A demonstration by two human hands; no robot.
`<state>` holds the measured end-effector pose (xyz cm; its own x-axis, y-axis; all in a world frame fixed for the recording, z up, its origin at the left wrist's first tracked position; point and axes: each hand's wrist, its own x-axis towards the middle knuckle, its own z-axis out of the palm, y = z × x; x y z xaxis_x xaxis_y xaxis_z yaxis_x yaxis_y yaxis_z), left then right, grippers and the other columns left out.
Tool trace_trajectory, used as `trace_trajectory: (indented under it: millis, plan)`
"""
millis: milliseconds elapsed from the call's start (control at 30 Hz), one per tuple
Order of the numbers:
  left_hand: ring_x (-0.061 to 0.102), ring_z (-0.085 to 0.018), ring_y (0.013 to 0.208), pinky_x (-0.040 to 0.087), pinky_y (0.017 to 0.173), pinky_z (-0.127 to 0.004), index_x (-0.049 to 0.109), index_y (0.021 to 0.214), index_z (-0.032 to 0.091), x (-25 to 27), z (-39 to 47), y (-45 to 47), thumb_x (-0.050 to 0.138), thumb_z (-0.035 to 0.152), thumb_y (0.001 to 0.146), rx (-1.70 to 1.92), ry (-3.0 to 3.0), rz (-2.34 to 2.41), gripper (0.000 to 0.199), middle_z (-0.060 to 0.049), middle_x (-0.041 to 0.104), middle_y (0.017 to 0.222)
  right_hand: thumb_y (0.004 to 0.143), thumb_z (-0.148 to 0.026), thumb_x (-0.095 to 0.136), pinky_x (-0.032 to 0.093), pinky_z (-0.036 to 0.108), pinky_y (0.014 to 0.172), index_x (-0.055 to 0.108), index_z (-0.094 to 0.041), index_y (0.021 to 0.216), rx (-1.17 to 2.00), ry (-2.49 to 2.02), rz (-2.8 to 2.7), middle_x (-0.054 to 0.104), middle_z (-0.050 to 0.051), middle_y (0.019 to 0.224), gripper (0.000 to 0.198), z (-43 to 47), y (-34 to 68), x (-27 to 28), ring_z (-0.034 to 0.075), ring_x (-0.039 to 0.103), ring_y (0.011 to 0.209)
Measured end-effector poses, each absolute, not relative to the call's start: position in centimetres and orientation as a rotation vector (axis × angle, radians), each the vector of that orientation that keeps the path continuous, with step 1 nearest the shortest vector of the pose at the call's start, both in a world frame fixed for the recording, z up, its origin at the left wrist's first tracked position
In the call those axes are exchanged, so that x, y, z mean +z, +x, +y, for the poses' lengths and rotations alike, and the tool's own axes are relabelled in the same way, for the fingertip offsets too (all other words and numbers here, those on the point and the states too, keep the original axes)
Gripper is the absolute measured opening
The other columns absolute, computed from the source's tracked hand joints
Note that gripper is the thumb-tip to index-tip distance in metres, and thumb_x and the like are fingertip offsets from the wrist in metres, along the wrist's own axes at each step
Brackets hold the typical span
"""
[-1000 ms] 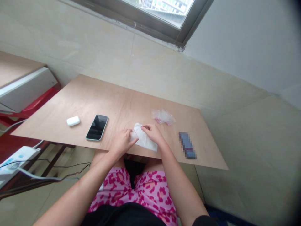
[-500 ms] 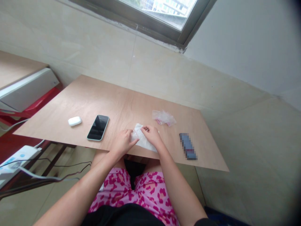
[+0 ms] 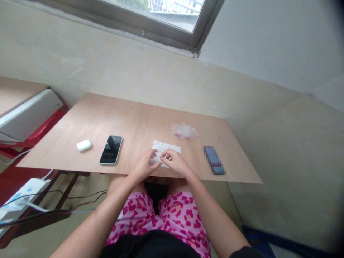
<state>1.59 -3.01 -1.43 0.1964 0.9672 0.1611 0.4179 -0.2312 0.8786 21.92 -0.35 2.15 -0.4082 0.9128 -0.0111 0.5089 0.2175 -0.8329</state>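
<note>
A white sheet, like a tissue or thin paper, lies near the front edge of the table, partly hidden under both hands. My left hand is over its left side, fingers curved and the thumb held apart from them. Just beside it, my right hand has its thumb and index finger pinched together above the sheet. Whatever the pinch holds is too small to make out. Beyond the sheet, to the right, sits a small pile of clear plastic bags with pinkish-red marks.
Left of my hands lies a black-screened phone, with a white rounded case farther left. A dark, pixelated device rests on the right. The wooden table stands by the wall; a power strip with cables is at lower left.
My right hand has come back toward the table's front edge, so more of the sheet's far side shows. The hands are closer together. The camera view has shifted slightly.
</note>
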Motion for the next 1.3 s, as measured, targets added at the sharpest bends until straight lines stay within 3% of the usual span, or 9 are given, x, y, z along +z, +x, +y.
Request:
trace_trajectory:
  millis: [67,167,267,367,500,733,900,1100,1300]
  plan:
    - [0.068,-0.025,0.098,0.054,0.088,-0.038,0.065,0.125,0.019,-0.8,-3.3,2.0,0.069,0.040,0.095,1.001,1.655,1.227,0.036,-0.009,0.071,0.108,0.092,-0.025,0.067,0.048,0.029,0.076,0.072,-0.019,0.092,1.106,-1.318,-1.940,0.072,0.004,0.096,0.007,-1.2,22.6,2.4,0.017,0.064,0.081]
    - [0.066,-0.021,0.083,0.055,0.070,-0.031,0.068,0.114,0.020,0.2,-3.7,2.7,0.060,0.046,0.100,0.991,1.468,1.148,0.030,-0.006,0.070,0.100,0.091,-0.029,0.068,0.046,0.028,0.068,0.066,-0.020,0.097,1.196,-1.310,-1.817,0.069,0.001,0.092,0.011,-2.5,23.6,2.5,0.015,0.061,0.073]
    - [0.061,-0.018,0.075,0.052,0.055,-0.025,0.067,0.103,0.021,1.0,-4.3,3.6,0.060,0.052,0.099,0.947,1.322,1.097,0.032,-0.004,0.065,0.091,0.088,-0.034,0.073,0.045,0.026,0.065,0.062,-0.022,0.107,1.278,-1.261,-1.656,0.066,0.000,0.094,0.025,-3.6,24.7,2.0,0.014,0.059,0.072]
    - [0.059,-0.016,0.071,0.053,0.058,-0.024,0.066,0.096,0.020,1.4,-4.7,4.5,0.064,0.052,0.098,0.990,1.251,1.048,0.032,-0.002,0.062,0.084,0.086,-0.042,0.077,0.044,0.025,0.061,0.060,-0.022,0.110,1.370,-1.229,-1.510,0.064,0.000,0.092,0.035,-4.3,25.8,1.1,0.013,0.057,0.070]
    - [0.062,-0.015,0.072,0.054,0.066,-0.026,0.064,0.094,0.019,1.4,-5.1,5.6,0.067,0.048,0.096,1.060,1.149,0.989,0.029,-0.002,0.064,0.084,0.089,-0.054,0.074,0.040,0.024,0.057,0.063,-0.020,0.095,1.488,-1.237,-1.405,0.058,-0.002,0.077,0.036,-5.1,26.8,0.3,0.012,0.052,0.061]
    - [0.067,-0.017,0.078,0.054,0.067,-0.026,0.065,0.094,0.018,1.4,-5.3,6.5,0.077,0.047,0.087,1.009,1.036,1.023,0.032,-0.003,0.066,0.086,0.087,-0.059,0.074,0.042,0.025,0.058,0.063,-0.020,0.088,1.483,-1.171,-1.341,0.056,-0.003,0.072,0.040,-5.4,27.3,1.1,0.013,0.051,0.061]
    - [0.068,-0.016,0.074,0.052,0.067,-0.025,0.068,0.100,0.017,1.0,-5.7,7.5,0.083,0.048,0.082,0.887,0.990,1.035,0.038,-0.004,0.071,0.087,0.090,-0.052,0.073,0.044,0.026,0.059,0.066,-0.019,0.091,1.446,-1.206,-1.419,0.059,-0.001,0.072,0.033,-5.5,27.6,1.6,0.015,0.056,0.064]
    - [0.067,-0.015,0.070,0.048,0.063,-0.023,0.069,0.096,0.017,-1.0,-6.3,7.8,0.083,0.051,0.083,0.849,0.938,0.994,0.039,-0.002,0.071,0.080,0.092,-0.030,0.068,0.046,0.024,0.065,0.069,-0.019,0.086,1.278,-1.206,-1.599,0.064,0.003,0.092,0.013,-5.9,27.2,1.8,0.015,0.062,0.079]
    - [0.068,-0.017,0.075,0.051,0.069,-0.026,0.071,0.092,0.017,-1.5,-6.0,7.4,0.082,0.049,0.085,0.885,1.014,1.022,0.035,-0.003,0.072,0.084,0.094,-0.026,0.066,0.046,0.024,0.066,0.069,-0.019,0.083,1.249,-1.209,-1.633,0.061,0.003,0.093,0.013,-5.8,27.0,2.2,0.015,0.061,0.081]
